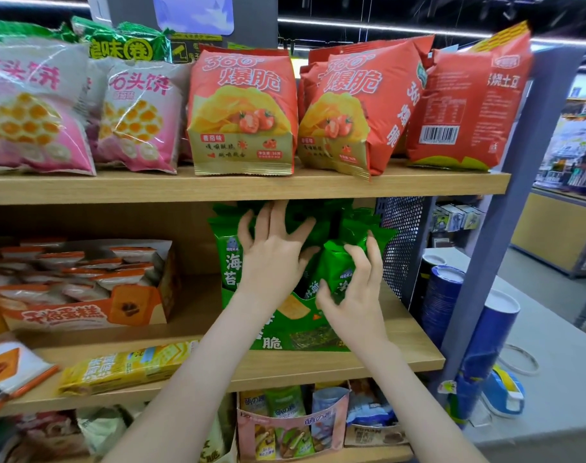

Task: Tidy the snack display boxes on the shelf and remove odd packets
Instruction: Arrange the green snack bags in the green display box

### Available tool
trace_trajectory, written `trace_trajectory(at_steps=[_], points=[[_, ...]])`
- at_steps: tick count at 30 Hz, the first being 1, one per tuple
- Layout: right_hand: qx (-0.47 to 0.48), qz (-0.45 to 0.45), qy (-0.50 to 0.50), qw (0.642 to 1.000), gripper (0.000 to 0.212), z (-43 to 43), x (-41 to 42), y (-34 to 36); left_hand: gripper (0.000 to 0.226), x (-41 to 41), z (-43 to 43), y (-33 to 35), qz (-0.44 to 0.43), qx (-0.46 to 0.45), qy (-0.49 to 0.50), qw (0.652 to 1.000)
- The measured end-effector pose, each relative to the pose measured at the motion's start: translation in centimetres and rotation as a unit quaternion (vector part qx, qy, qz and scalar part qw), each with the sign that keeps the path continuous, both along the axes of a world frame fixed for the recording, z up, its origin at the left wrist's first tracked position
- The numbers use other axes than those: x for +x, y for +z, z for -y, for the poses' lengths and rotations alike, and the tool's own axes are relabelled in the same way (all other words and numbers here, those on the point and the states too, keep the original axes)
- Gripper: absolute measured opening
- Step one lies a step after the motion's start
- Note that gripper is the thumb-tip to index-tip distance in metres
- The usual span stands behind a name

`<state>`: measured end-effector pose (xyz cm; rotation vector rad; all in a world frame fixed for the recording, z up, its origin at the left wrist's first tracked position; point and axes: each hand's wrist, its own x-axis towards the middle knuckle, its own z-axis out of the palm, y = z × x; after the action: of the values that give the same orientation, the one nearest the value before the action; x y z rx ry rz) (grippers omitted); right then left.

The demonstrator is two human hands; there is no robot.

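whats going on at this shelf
A person is tidying the green cardboard display box of green foil snack packets on the middle wooden shelf. The left hand presses spread fingers against the packets, while the right hand grips one green packet at the box's right side. A long yellow packet lies loose on the shelf's front edge.

You face a green display box (284, 344), white-lettered with a dark seaweed square, filled with glossy green packets (338, 259). Above it, red-and-gold bags (243, 108) show yellow crisps and red tomatoes. Up and left of it, pink-and-grey bags (138, 115) carry an orange honeycomb print. Left of it sits an orange-and-white carton (84, 315), below-left a yellow packet (128, 365), on pale wood shelves (351, 365).
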<state>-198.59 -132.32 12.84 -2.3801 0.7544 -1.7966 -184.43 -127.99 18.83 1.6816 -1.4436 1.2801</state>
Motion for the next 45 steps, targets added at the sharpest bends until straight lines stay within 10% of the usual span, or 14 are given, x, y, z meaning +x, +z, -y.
trace_trajectory(at_steps=[15,21,34,45], points=[[-0.023,-0.005,-0.059,0.998,0.061,-0.5,0.7,-0.2,0.020,-0.5,-1.4,-3.2,-0.073,-0.176,-0.164,0.968],[-0.011,-0.003,-0.065,0.998,0.062,0.0,0.8,0.1,0.044,-0.4,-1.6,-2.3,-0.112,-0.161,-0.222,0.955],[0.046,-0.012,-0.110,0.993,0.074,-0.1,0.7,0.7,0.004,0.4,-2.9,-2.7,-0.129,-0.116,-0.497,0.850],[-0.023,0.040,-0.050,0.998,0.057,-2.8,3.0,1.2,0.037,0.7,-5.4,-3.8,-0.191,-0.035,-0.541,0.819]])
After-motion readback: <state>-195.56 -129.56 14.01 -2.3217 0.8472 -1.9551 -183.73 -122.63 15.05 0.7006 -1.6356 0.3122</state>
